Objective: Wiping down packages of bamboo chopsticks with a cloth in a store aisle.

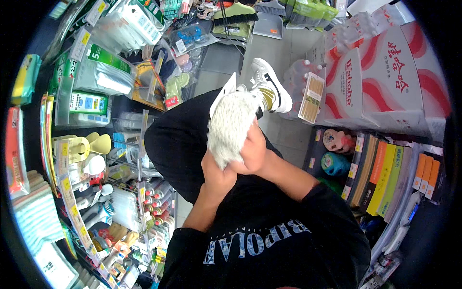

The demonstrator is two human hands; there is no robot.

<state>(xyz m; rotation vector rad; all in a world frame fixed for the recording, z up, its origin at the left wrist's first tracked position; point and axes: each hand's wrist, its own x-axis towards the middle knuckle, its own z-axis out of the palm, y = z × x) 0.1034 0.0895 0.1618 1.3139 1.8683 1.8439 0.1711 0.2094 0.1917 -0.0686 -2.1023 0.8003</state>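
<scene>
Over my lap I hold a white fluffy bundle (pixel 232 126), shaggy in texture, with a stiff white card (pixel 224 91) at its far end. What kind of article it is, I cannot make out. My left hand (pixel 219 174) closes on the near end of the bundle. Higher up along its right side, my right hand (pixel 252 150) is wrapped round it, close against the left. The bundle itself partly hides the fingers of both hands.
Shelves of packaged household goods (pixel 108 72) rise at my left. Large white-and-red cartons (pixel 385 82) stack up at the right, above a row of books (pixel 380 178). Dustpans (pixel 268 25) and brooms stand ahead, and a pack of wooden sticks (pixel 312 98) lies beside my shoe (pixel 272 86).
</scene>
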